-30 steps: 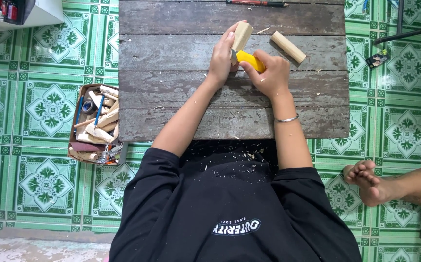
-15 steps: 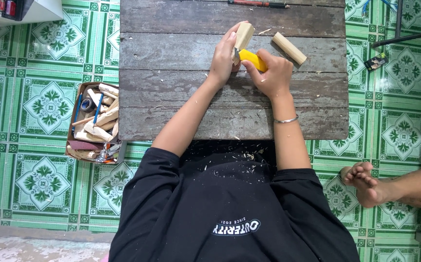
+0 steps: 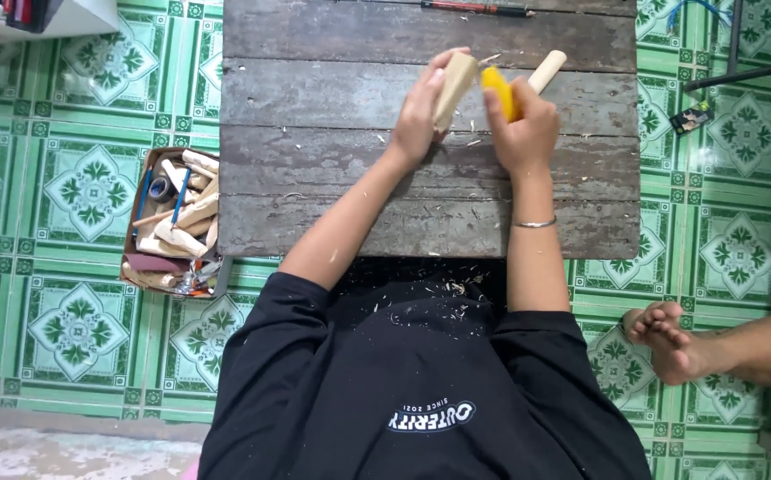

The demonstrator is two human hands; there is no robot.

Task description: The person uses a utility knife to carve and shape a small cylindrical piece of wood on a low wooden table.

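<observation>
— What do we see of the hands?

— Our left hand is closed round a pale wooden block, fingers wrapped on its near side, holding it tilted above the plank table. Our right hand is clenched on a yellow-handled tool, whose tip sits just beside the block; we cannot tell whether a blade touches the wood.

— And close by?

— A second wooden peg pokes out from behind the right knuckles, lying on the planks. Fine shavings are scattered under the hands and over the black shirt. A silver bracelet rings the right wrist.

— Farther out?

— A red pencil lies at the table's far edge. On the green tiled floor, to our left, stands a cardboard box full of wood offcuts and small tools. To our right, another person's bare foot rests on the tiles, well apart from the table.
</observation>
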